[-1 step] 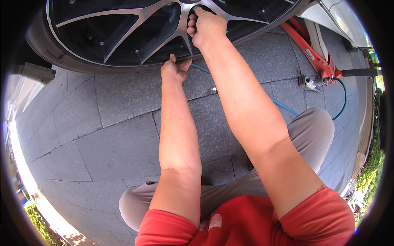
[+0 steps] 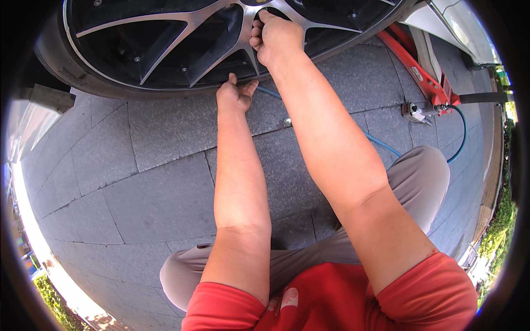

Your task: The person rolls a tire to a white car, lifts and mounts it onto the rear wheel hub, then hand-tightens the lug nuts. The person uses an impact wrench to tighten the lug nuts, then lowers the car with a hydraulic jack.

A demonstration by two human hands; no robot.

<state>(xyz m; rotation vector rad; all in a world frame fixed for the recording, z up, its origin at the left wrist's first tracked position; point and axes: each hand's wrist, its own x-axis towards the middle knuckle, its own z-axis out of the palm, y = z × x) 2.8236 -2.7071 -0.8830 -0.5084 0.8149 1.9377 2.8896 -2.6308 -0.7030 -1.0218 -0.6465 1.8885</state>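
A large black wheel with silver spokes (image 2: 201, 25) fills the top, its dark tire (image 2: 83, 80) just above the paving. My right hand (image 2: 277, 41) has its fingers curled at an opening near the hub, thumb reaching into it; what lies in the fingers is hidden. Below and left of it, my left hand (image 2: 234, 94) grips the lower edge of the wheel, fingers reaching up onto the rim.
A red floor jack (image 2: 415, 69) stands at upper right, a power tool (image 2: 411, 112) lying beside it. A blue hose (image 2: 381, 142) runs over grey paving (image 2: 143, 215). A dark block (image 2: 52, 96) sits left of the tire; my bent knees are below.
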